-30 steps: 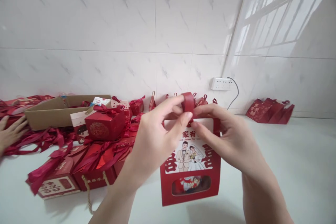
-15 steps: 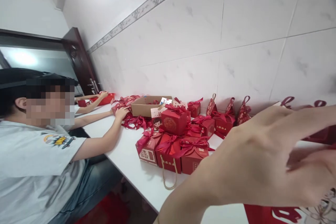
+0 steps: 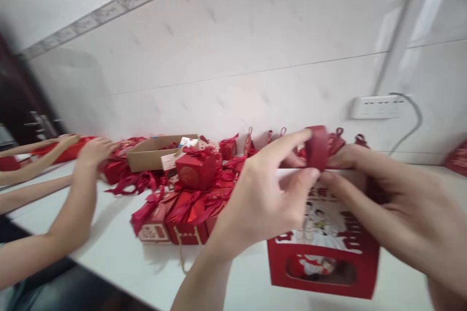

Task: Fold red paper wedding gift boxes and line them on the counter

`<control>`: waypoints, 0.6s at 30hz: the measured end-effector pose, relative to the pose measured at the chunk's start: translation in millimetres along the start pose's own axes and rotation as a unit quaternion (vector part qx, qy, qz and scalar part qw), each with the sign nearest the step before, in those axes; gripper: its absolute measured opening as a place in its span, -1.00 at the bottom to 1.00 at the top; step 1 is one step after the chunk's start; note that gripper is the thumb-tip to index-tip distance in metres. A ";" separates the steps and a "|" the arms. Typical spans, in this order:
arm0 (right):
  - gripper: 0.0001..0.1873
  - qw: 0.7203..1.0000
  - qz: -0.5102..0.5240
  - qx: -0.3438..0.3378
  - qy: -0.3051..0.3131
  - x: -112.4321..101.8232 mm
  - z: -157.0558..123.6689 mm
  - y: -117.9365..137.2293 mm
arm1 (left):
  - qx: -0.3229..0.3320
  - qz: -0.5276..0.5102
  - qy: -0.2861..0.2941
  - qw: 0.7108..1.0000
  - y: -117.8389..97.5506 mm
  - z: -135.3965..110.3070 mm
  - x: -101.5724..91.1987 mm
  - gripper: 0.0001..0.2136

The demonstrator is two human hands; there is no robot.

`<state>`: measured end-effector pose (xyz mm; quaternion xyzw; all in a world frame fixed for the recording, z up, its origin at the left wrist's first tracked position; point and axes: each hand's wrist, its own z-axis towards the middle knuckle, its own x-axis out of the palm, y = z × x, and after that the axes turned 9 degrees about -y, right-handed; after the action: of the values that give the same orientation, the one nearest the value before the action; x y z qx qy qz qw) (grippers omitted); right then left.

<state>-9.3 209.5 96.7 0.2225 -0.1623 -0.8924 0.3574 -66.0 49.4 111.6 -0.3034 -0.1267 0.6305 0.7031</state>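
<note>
A red gift box (image 3: pixel 323 283) with printed cartoon figures, gold-white lettering and a clear window low on its front stands in front of me, at or just above the white table. My left hand (image 3: pixel 264 192) pinches a dark red ribbon loop (image 3: pixel 317 148) at the top of the box, thumb and forefinger closed. My right hand (image 3: pixel 390 214) grips the box's upper right part, its thumb on the front near the top edge. Its other fingers are partly hidden behind the box. Something wrapped shows through the window.
Several red gift boxes with ribbon bows (image 3: pixel 197 170) stand left of my hands. Behind them is an open cardboard carton (image 3: pixel 146 158). Small looped pouches line the wall. A co-worker's hand (image 3: pixel 93 153) rests by ribboned boxes at left. A power strip (image 3: pixel 375 107) with a cable hangs right.
My view has turned right. The gift box has come into fuller view, and both my hands now show on it and its ribbon. The co-worker has shifted toward the left edge.
</note>
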 end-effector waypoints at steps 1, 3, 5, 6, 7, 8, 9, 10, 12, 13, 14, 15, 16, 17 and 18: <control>-0.92 1.000 -0.001 0.003 0.012 0.7 2.6 6.7 | -0.006 -0.008 0.009 1.000 1.0 1.7 -1.7 -0.63; -0.89 1.000 0.004 0.018 0.025 1.9 6.3 14.1 | -0.023 -0.024 0.041 0.999 1.7 4.2 -5.2 -0.61; -0.87 0.999 0.009 0.032 0.020 2.0 7.8 16.3 | -0.037 -0.023 0.068 0.997 1.3 5.4 -8.5 -0.59; -0.87 0.999 0.010 0.035 0.022 1.8 7.9 16.6 | -0.040 -0.017 0.074 0.996 0.8 5.6 -9.8 -0.58; -0.86 0.999 0.013 0.037 0.025 1.6 8.0 16.7 | -0.041 -0.009 0.075 0.996 0.4 5.6 -10.7 -0.58; -0.87 0.999 0.015 0.039 0.030 1.4 8.0 16.8 | -0.039 -0.001 0.075 0.996 0.1 5.5 -11.3 -0.58; -0.88 0.999 0.017 0.040 0.033 1.2 8.1 17.0 | -0.037 0.005 0.076 0.996 0.1 5.5 -11.5 -0.58; -0.88 0.998 0.016 0.041 0.036 1.1 8.4 17.2 | -0.036 0.009 0.077 0.996 0.2 5.6 -11.5 -0.58; -0.89 0.998 0.017 0.043 0.038 1.1 9.3 17.7 | -0.036 0.010 0.074 0.997 1.0 6.0 -11.1 -0.60; -0.89 0.998 0.018 0.043 0.038 1.1 9.8 17.9 | -0.039 0.008 0.072 0.997 1.5 6.2 -10.8 -0.61; -0.88 0.998 0.018 0.043 0.039 1.2 10.3 18.0 | -0.043 0.004 0.071 0.997 1.8 6.5 -10.5 -0.61; -0.88 0.998 0.018 0.043 0.040 1.3 10.6 18.1 | -0.046 -0.001 0.069 0.997 2.1 6.7 -10.2 -0.62; -0.88 0.998 0.017 0.042 0.041 1.5 10.7 18.1 | -0.049 -0.007 0.067 0.997 2.1 6.8 -9.9 -0.62; -0.88 0.998 0.014 0.041 0.041 1.8 10.6 18.1 | -0.049 -0.013 0.064 0.997 2.0 6.8 -9.5 -0.62; -0.88 0.998 0.011 0.039 0.039 2.2 10.3 18.1 | -0.048 -0.017 0.058 0.997 1.7 6.8 -9.2 -0.62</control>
<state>-5.7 196.8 113.0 0.2687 -0.1855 -0.8720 0.3647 -72.7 42.4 117.8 -0.3705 -0.1216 0.5929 0.7046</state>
